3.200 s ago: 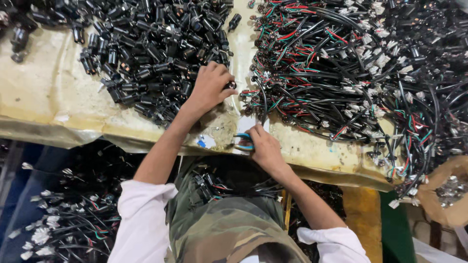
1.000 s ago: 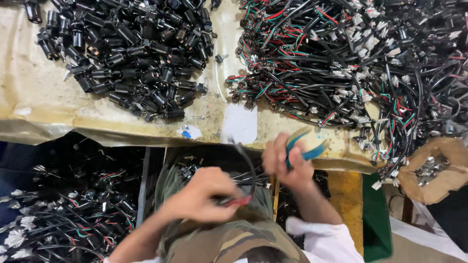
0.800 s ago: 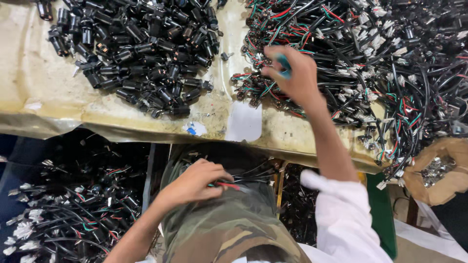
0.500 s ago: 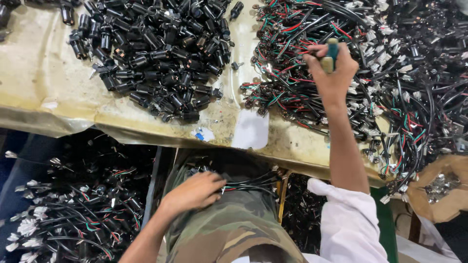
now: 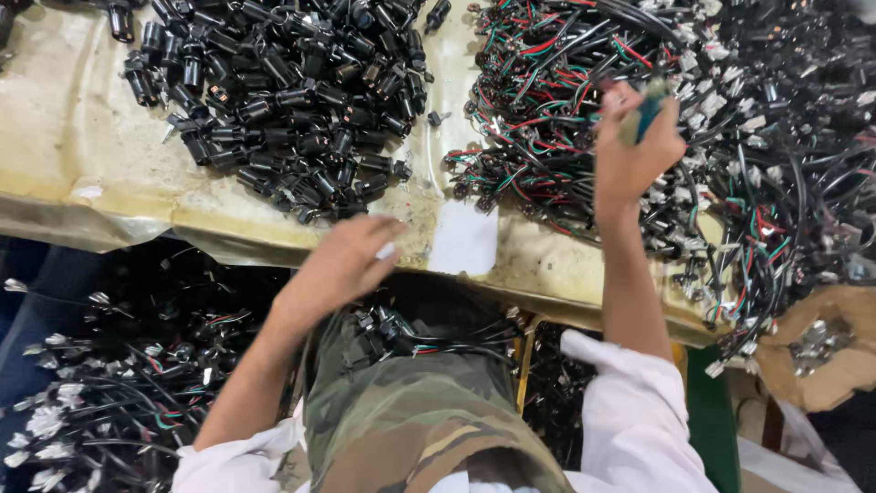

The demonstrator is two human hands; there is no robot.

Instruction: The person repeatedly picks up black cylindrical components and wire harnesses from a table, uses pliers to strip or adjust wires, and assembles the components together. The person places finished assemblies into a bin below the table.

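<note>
A: Eyes on the teal-handled hand tool (image 5: 650, 108). It sits up over the tangled heap of red, green and black wire harnesses (image 5: 584, 100), gripped in the right hand (image 5: 632, 146).

B: And that grip is tight: fingers wrapped round the handles in a fist, thumb side toward the wires. Blurred, so I cannot tell what kind of tool head it has.

A: The left hand (image 5: 342, 265)?

B: Down at the near edge of the worn yellowish table covering (image 5: 73, 155), fingers loosely curled, holding nothing I can make out. A small pale scrap shows at its fingertips, too small to name.

A: Just right of it, a white paper slip (image 5: 464, 239) lies flat on the covering.

B: Above the left hand, the pile of short black cylindrical connectors (image 5: 283, 100), well apart from the wire heap.

A: A few finished black leads (image 5: 429, 333) rest across the camouflage-patterned lap (image 5: 420, 411).

B: More wired bundles lie low at the left.
</note>
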